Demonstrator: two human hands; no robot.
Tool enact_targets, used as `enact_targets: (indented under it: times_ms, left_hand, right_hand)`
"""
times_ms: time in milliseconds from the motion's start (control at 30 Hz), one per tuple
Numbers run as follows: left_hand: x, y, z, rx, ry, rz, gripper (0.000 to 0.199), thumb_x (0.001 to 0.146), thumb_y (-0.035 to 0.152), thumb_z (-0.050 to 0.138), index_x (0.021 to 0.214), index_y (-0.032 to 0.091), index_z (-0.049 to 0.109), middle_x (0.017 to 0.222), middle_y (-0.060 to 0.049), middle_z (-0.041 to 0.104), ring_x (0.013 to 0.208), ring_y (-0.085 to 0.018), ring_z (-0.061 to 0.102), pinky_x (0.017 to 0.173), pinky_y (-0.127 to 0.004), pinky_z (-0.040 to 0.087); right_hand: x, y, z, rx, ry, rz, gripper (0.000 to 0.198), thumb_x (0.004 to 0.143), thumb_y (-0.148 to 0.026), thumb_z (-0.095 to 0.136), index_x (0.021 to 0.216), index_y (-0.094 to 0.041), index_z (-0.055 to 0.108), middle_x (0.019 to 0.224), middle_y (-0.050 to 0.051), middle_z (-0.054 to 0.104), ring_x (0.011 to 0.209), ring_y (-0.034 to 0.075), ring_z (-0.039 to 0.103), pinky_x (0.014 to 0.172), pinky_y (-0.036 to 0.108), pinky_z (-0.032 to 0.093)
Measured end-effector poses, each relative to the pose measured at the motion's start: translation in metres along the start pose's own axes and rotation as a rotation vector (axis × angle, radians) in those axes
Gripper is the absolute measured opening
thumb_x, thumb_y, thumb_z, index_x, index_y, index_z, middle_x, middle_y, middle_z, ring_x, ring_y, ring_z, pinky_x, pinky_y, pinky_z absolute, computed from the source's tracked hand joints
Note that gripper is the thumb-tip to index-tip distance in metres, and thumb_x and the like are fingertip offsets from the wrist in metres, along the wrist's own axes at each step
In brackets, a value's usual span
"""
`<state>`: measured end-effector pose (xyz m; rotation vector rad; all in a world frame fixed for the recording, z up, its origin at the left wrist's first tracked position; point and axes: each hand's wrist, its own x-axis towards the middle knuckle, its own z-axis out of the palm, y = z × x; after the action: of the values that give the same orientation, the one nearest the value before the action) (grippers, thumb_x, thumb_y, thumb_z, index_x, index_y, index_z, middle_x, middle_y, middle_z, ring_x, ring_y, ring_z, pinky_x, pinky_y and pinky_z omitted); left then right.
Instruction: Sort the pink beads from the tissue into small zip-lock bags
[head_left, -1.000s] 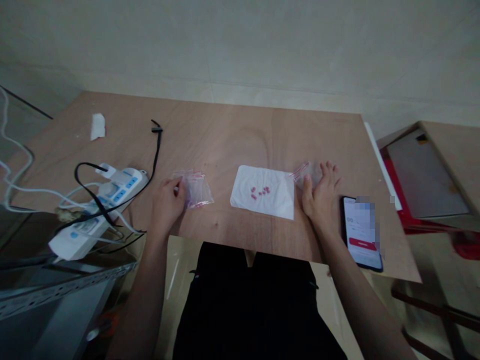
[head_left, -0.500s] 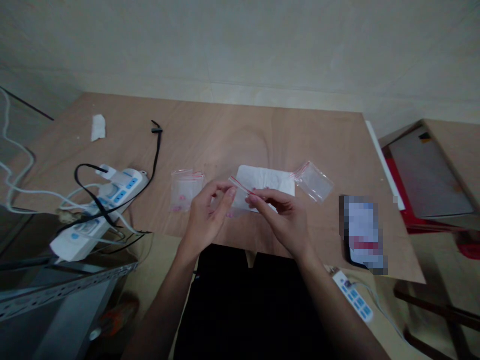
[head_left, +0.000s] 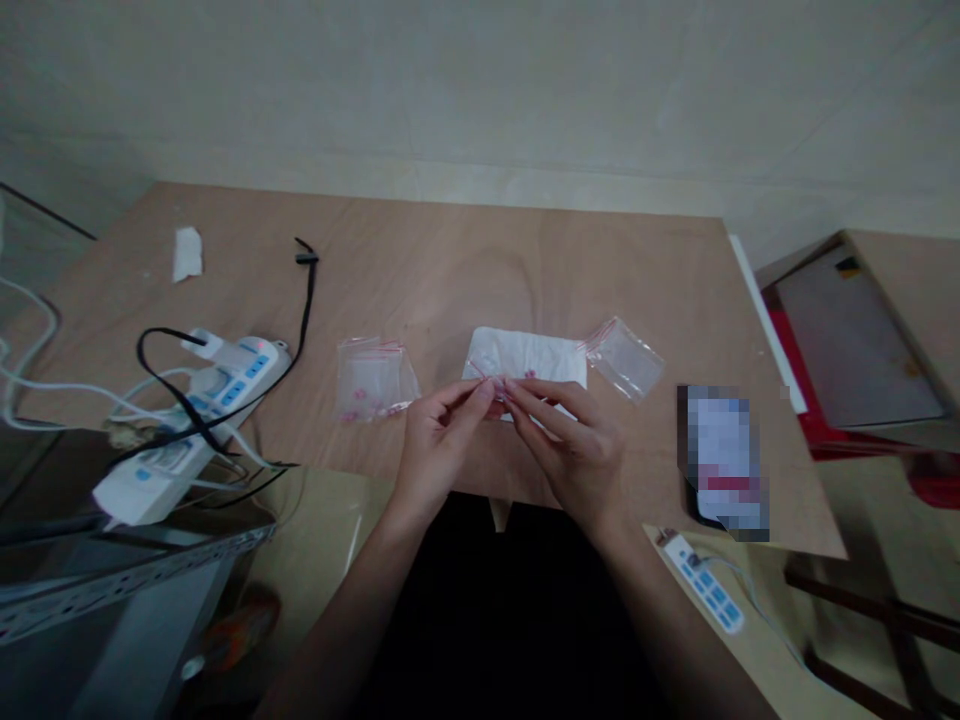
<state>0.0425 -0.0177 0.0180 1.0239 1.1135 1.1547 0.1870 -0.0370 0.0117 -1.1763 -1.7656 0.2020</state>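
Observation:
My left hand (head_left: 442,440) and my right hand (head_left: 576,440) meet fingertip to fingertip over the table's front part. Between them they pinch a small clear zip bag (head_left: 500,386), mostly covered by the fingers. Just behind the fingers lies a white sheet (head_left: 559,360) with a few small pink-red pieces (head_left: 530,374) on it. Left of my hands rests a small pile of clear zip bags (head_left: 373,375) with pinkish pieces inside. Beyond the sheet's right edge are clear, flat zip bags (head_left: 626,360) with red seal lines.
A white power strip (head_left: 225,395) with tangled cables occupies the table's left side. At the right lies a phone (head_left: 724,455), its screen blurred out. A scrap of white paper (head_left: 187,254) sits at the far left. Another power strip (head_left: 705,585) is below the table edge.
My hands have come closer together. The left has shifted right, and the bag's red-striped top, stretched between them before, is now mostly hidden by fingers. The view has tilted slightly.

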Motion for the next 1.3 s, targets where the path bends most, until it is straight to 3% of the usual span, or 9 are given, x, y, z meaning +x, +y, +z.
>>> enact_targets:
  times_ms: [300, 533, 700, 833, 900, 967, 1067, 1200, 1300]
  left_hand:
    - [0.003, 0.001, -0.001, 0.010, -0.039, 0.005, 0.018, 0.077, 0.037, 0.074, 0.078, 0.018, 0.073, 0.077, -0.002, 0.074, 0.074, -0.014, 0.068, 0.074, -0.025, 0.054]
    - [0.007, 0.004, -0.005, 0.251, -0.181, 0.161, 0.019, 0.088, 0.033, 0.061, 0.077, 0.018, 0.067, 0.074, -0.001, 0.069, 0.071, -0.013, 0.064, 0.069, -0.024, 0.051]
    - [0.002, 0.017, 0.000, 0.638, -0.154, 0.350, 0.017, 0.088, 0.023, 0.055, 0.074, 0.019, 0.062, 0.072, -0.001, 0.064, 0.067, -0.012, 0.058, 0.064, -0.025, 0.044]
    - [-0.003, 0.024, 0.001, 0.754, -0.100, 0.291, 0.015, 0.082, 0.018, 0.056, 0.067, 0.019, 0.056, 0.063, 0.002, 0.058, 0.057, -0.011, 0.051, 0.056, -0.024, 0.038]
    - [-0.003, 0.024, 0.000, 0.750, -0.085, 0.233, 0.017, 0.081, 0.019, 0.054, 0.064, 0.019, 0.053, 0.059, 0.004, 0.054, 0.055, -0.011, 0.049, 0.054, -0.024, 0.035]
    - [-0.001, 0.023, -0.001, 0.717, -0.106, 0.207, 0.020, 0.084, 0.022, 0.050, 0.063, 0.020, 0.050, 0.058, 0.004, 0.051, 0.055, -0.011, 0.047, 0.054, -0.025, 0.033]
    - [0.002, 0.022, 0.001, 0.644, -0.146, 0.207, 0.024, 0.087, 0.024, 0.044, 0.063, 0.021, 0.045, 0.057, 0.004, 0.047, 0.056, -0.012, 0.046, 0.055, -0.026, 0.033]
    - [0.005, 0.022, 0.006, 0.560, -0.203, 0.191, 0.025, 0.089, 0.025, 0.042, 0.064, 0.021, 0.046, 0.057, 0.004, 0.046, 0.055, -0.012, 0.045, 0.056, -0.026, 0.034]
    - [0.007, 0.025, 0.006, 0.544, -0.224, 0.171, 0.028, 0.091, 0.029, 0.043, 0.065, 0.021, 0.046, 0.058, 0.005, 0.047, 0.055, -0.011, 0.046, 0.055, -0.026, 0.034]
  right_hand:
    - [0.001, -0.008, 0.000, 0.209, -0.115, 0.186, 0.030, 0.088, -0.029, 0.066, 0.118, -0.025, 0.069, 0.104, 0.006, 0.076, 0.093, 0.020, 0.071, 0.085, 0.039, 0.059]
    - [0.008, -0.004, -0.004, 0.398, -0.184, 0.441, 0.018, 0.090, -0.029, 0.060, 0.093, -0.026, 0.078, 0.084, 0.001, 0.078, 0.078, 0.018, 0.075, 0.063, 0.028, 0.060]
    - [0.009, -0.005, -0.004, 0.008, -0.021, 0.321, 0.021, 0.090, -0.024, 0.057, 0.086, -0.022, 0.077, 0.071, 0.002, 0.076, 0.059, 0.015, 0.071, 0.052, 0.023, 0.054]
    - [0.009, -0.001, -0.005, -0.235, 0.090, 0.279, 0.018, 0.087, -0.024, 0.060, 0.078, -0.019, 0.074, 0.064, 0.003, 0.073, 0.053, 0.016, 0.068, 0.049, 0.025, 0.051]
    - [0.010, 0.002, -0.008, -0.176, 0.028, 0.265, 0.017, 0.086, -0.023, 0.058, 0.092, -0.019, 0.073, 0.077, 0.005, 0.076, 0.063, 0.018, 0.070, 0.057, 0.028, 0.056]
    - [0.011, 0.005, -0.011, -0.008, -0.072, 0.209, 0.034, 0.084, -0.019, 0.054, 0.116, -0.021, 0.067, 0.112, 0.009, 0.074, 0.095, 0.022, 0.071, 0.080, 0.038, 0.059]
    - [0.008, 0.012, -0.013, 0.339, -0.279, 0.125, 0.051, 0.086, -0.021, 0.054, 0.136, -0.026, 0.053, 0.145, 0.007, 0.053, 0.137, 0.024, 0.046, 0.112, 0.050, 0.041]
    - [0.001, 0.025, -0.006, 0.547, -0.329, 0.187, 0.076, 0.074, -0.039, 0.077, 0.142, -0.029, 0.046, 0.142, 0.008, 0.056, 0.132, 0.025, 0.051, 0.113, 0.048, 0.040]
    - [-0.002, 0.030, 0.000, 0.552, -0.238, 0.197, 0.068, 0.072, -0.039, 0.079, 0.134, -0.029, 0.054, 0.129, 0.008, 0.063, 0.118, 0.023, 0.060, 0.103, 0.042, 0.049]
